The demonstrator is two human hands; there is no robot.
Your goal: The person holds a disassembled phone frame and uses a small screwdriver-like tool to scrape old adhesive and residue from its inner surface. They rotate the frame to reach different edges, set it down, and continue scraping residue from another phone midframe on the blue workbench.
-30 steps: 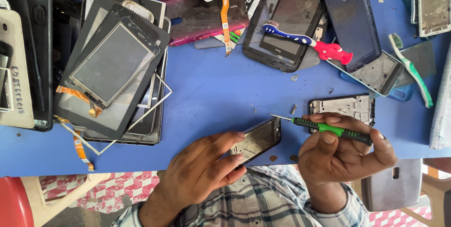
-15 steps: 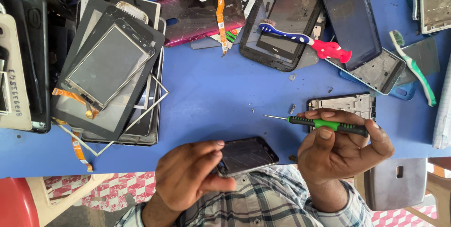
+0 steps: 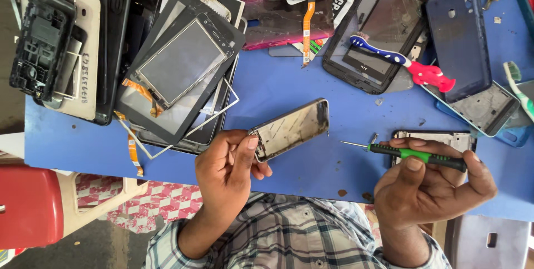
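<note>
Left hand (image 3: 231, 171) grips the phone frame (image 3: 290, 130) by its near end, thumb pressed on the edge, holding it above the blue table (image 3: 289, 85). The frame's long axis slants up and away to the right, open inside facing the camera. Right hand (image 3: 431, 188) is closed around a green-handled screwdriver (image 3: 414, 155), lying level, its thin tip pointing left toward the frame, not touching it.
</note>
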